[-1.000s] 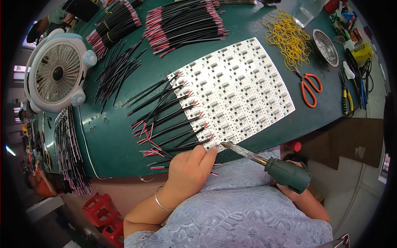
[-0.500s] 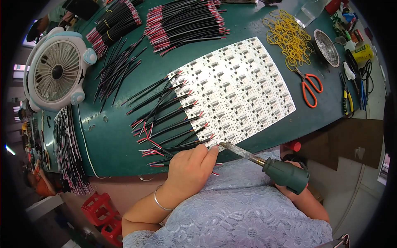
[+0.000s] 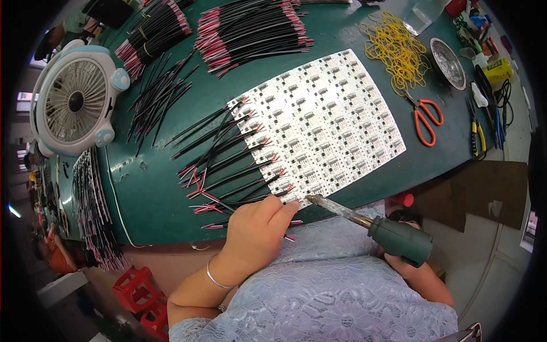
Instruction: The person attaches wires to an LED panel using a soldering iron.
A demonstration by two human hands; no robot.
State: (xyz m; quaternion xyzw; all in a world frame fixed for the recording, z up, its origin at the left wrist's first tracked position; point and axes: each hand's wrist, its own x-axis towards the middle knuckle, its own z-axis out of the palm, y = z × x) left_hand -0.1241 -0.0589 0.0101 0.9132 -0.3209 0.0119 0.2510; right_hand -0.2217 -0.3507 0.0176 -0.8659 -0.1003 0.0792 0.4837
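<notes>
A white panel of circuit boards lies on the green table, with black wires joined along its left edge. At the near left corner, my left hand pinches a black wire whose red and white ends stick out below the fingers. My right hand, mostly hidden behind the green handle, grips a soldering iron. The iron's tip is over the panel's near edge, just right of my left fingertips; whether it touches I cannot tell.
Wire bundles and loose black wires lie at the back left beside a white fan. Yellow rubber bands, orange-handled scissors, a metal dish and pliers are on the right. Red stools stand below.
The soldering iron's tip has shifted slightly right, away from my left fingertips, and its handle has moved right too. My left hand keeps its pinch near the corner. The whole view has shifted slightly.
</notes>
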